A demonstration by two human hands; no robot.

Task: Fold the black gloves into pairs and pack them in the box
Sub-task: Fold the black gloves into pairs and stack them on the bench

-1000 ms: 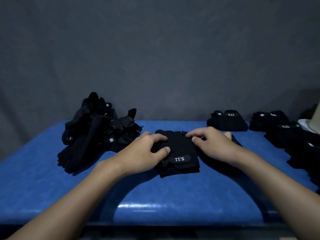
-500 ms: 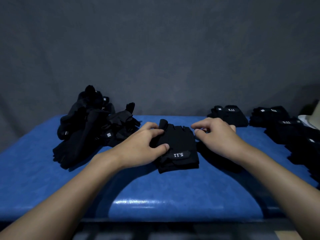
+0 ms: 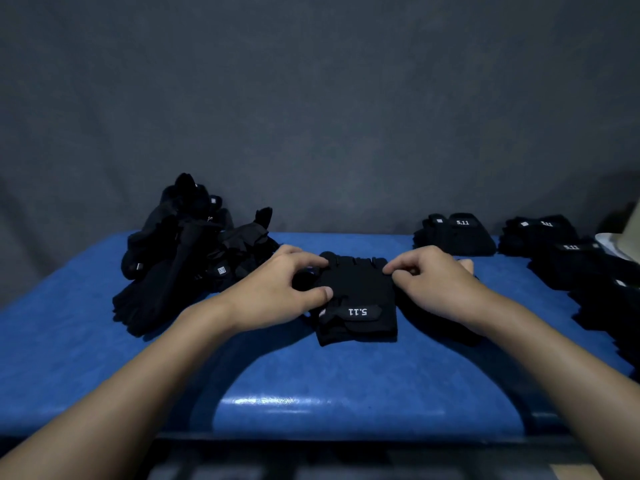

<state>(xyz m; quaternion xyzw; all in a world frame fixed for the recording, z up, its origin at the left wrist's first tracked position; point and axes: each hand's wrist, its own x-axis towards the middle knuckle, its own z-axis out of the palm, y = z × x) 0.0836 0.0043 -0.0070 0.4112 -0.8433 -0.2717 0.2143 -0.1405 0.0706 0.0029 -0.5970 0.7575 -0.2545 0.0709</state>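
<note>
Item one: black glove point(image 3: 356, 299), lying flat at the centre of the blue bench point(image 3: 311, 375), cuff towards you, its "5.11" tab reading upside down from your side. Your left hand point(image 3: 277, 289) grips the glove's 9 o'clock edge, thumb on top and fingers curled over the far corner. Your right hand point(image 3: 436, 285) has its fingers curled and pinches the 2 o'clock corner. Both hands cover those edges, and the dark patch under your right hand may be shadow or more fabric; you cannot tell which. Item two: loose glove pile point(image 3: 180, 258), a tangled heap at 10 o'clock from the glove, just beside your left hand, with small white tags showing. Item three: folded pair point(image 3: 457, 233), at 1 o'clock near the bench's back edge, label up. Item four: folded stacks point(image 3: 568, 258), several dark bundles from 2 to 3 o'clock, running along the right edge. Item five: tan panel point(image 3: 632, 233), at the far right past the stacks, mostly cut off by the frame. A grey wall point(image 3: 311, 98) stands behind the bench.
</note>
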